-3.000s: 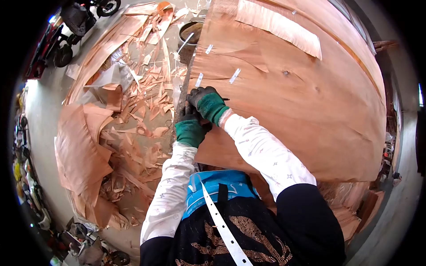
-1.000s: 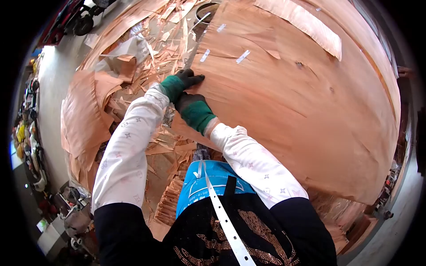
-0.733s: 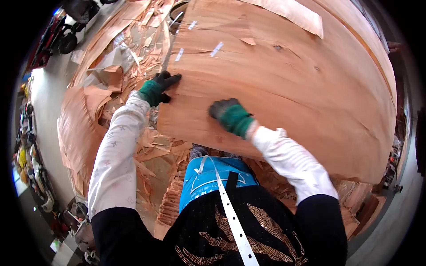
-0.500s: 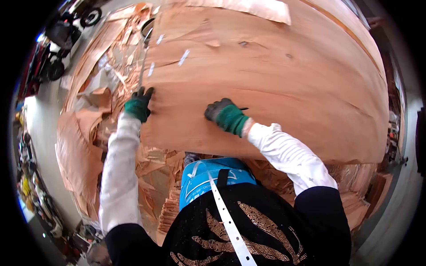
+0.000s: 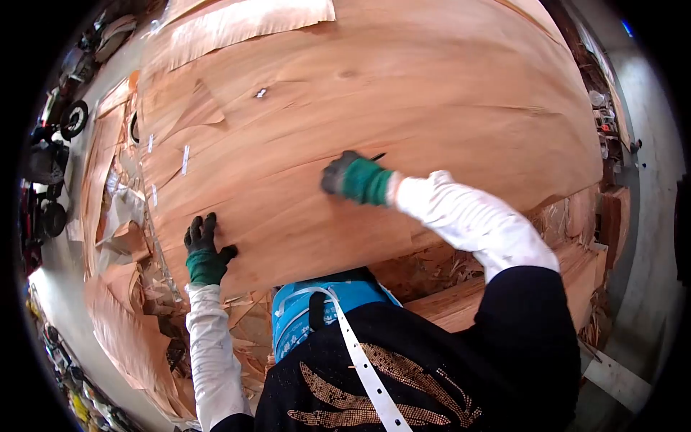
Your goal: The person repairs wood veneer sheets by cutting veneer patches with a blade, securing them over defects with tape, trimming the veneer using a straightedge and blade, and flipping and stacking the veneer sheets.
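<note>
The spread left hand (image 5: 205,246) seemingly steadies the veneer (image 5: 439,101); the right hand (image 5: 353,176), clenched around something dark (image 5: 378,156), needs it flat.

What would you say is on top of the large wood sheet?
A pale strip, white tapes and the left hand; what that and the right hand cover is hidden.
</note>
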Demonstrator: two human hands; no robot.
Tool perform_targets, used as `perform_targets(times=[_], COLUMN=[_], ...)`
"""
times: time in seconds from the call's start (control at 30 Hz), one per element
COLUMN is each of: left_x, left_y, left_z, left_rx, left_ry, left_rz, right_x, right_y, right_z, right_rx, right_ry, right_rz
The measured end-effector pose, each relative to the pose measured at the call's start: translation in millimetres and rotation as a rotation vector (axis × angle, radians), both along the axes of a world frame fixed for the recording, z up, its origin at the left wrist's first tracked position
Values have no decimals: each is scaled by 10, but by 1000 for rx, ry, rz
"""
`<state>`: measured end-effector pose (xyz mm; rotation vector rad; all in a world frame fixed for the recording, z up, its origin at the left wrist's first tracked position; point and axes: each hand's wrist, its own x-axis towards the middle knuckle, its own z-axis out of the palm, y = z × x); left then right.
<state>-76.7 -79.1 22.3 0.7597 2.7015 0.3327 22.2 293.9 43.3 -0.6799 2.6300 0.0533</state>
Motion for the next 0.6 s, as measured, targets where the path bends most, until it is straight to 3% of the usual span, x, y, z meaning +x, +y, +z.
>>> perform_targets(times=[0.2,0.23,0.33,0.43,0.47,0.5,0.53,0.57,0.6], left_x=[3,13,0,-31,-4,-7,-14,-7,0], left_y=[-14,-8,18,-91,-32,-37,-44,-22,16], left_z=[10,7,50,-112,2,11,12,72,137], left_rx=[14,15,-9,12,9,-12,-31,-44,-55], left_ry=[-7,-8,-12,18,-29,-29,-28,-47,-67], left_rz=[4,7,2,-27,4,-3,-10,5,16], right_x=[104,64,87,344,311,292,297,284,271], right_y=[1344,1453,1660,1293,973,633,262,-83,-392], right_z=[94,112,407,273,226,209,146,102,23], right_rx=[95,290,319,-636,-1146,-1452,-1611,-1449,-1518], right_ry=[68,40,-82,342,67,22,-96,-73,-286], right_rz=[31,85,-115,-629,-984,-959,-1046,-984,-1025])
